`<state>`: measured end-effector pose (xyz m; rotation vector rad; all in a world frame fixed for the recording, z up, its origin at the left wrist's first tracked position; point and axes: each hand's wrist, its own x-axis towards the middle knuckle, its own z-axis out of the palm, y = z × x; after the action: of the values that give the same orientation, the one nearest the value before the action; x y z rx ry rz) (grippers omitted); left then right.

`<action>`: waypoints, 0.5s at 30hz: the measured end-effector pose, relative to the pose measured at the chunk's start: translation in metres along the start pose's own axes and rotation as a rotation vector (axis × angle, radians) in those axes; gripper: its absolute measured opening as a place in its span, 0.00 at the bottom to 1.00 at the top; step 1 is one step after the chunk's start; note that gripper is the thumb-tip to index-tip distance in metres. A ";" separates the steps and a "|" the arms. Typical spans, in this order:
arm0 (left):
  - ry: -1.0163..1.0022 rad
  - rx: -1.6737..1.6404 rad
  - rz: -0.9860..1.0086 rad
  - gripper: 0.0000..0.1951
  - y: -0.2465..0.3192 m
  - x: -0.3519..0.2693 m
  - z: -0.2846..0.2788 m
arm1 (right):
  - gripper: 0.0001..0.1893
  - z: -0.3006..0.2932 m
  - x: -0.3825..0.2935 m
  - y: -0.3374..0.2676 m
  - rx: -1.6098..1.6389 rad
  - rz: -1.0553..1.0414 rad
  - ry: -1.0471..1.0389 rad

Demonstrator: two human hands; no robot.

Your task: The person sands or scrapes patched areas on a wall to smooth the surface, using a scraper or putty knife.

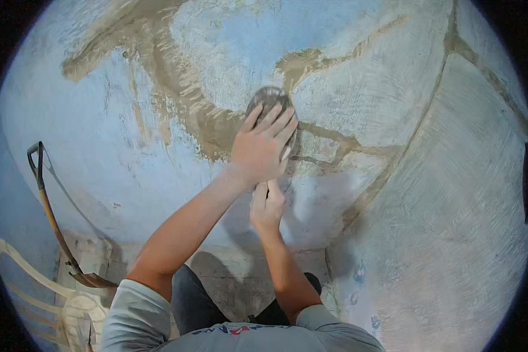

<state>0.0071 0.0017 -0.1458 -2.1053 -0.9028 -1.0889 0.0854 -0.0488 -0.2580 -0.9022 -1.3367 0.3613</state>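
My left hand (262,143) lies with spread fingers on a dark, round-ended flat tool (270,93), pressing it against the painted wall (171,193). Below it, my right hand (267,207) is closed around what looks like the tool's lower end or handle, mostly hidden. The tool's exact kind cannot be told under the fingers. Brown-grey filler (215,127) runs in wide bands across the light blue and whitish wall, passing beside the tool. Another patch of filler (303,64) branches up and to the right.
At left, a shovel (50,211) with a D-shaped handle leans by the wall. A pale plastic chair (31,273) stands at lower left, with a trowel-like tool (88,330) on it. A filled seam (431,101) marks the edge of the rougher grey wall (457,176) at right.
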 end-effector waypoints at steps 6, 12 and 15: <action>-0.029 0.116 0.034 0.26 -0.008 0.045 -0.021 | 0.09 0.015 0.038 -0.015 0.325 0.058 0.033; -0.069 0.093 0.063 0.26 -0.003 0.006 -0.006 | 0.12 0.031 0.000 0.009 0.396 0.122 0.067; -0.075 0.126 0.088 0.25 -0.011 0.019 -0.006 | 0.13 0.042 0.010 -0.001 0.408 0.098 0.057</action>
<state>0.0041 0.0094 -0.1249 -2.0730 -0.8817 -0.8903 0.0481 -0.0280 -0.2521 -0.6304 -1.1141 0.6534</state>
